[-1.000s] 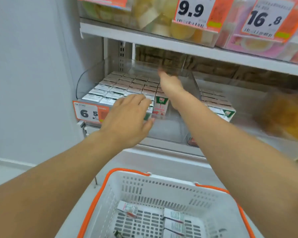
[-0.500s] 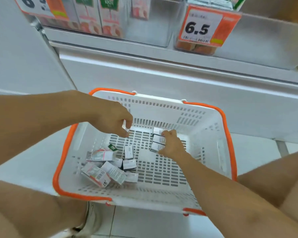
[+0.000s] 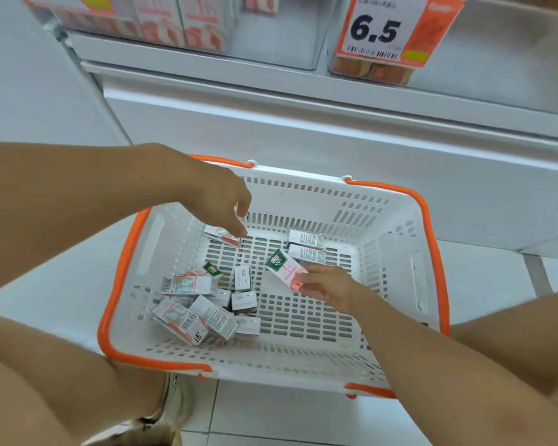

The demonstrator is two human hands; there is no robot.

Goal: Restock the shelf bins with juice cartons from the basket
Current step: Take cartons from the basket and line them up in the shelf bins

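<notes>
Since half a second ago, I am seeing the right hand (image 3: 327, 284) lifting one juice carton (image 3: 284, 272) off the basket floor at centre frame; its fingers are pinching the carton's lower end, and the green-topped end is tilting up toward the upper left. Two more cartons (image 3: 306, 246) are lying stacked just behind it against the back wall. At upper centre, the left hand (image 3: 219, 201) is reaching down with its fingers curled, the tips touching another carton (image 3: 223, 235); I cannot tell whether it is gripping yet.

I am judging the job as partly done: the shelf bins (image 3: 181, 24) along the top edge are already showing standing cartons, yet a loose pile of cartons (image 3: 203, 304) is still lying at lower left of the white basket (image 3: 397, 220), so several trips are remaining.

For room, the orange rim is ringing the basket on all sides and the shelf lip with the 6.5 price tag (image 3: 384, 27) is overhanging at upper right; the path upward between them is looking open.
</notes>
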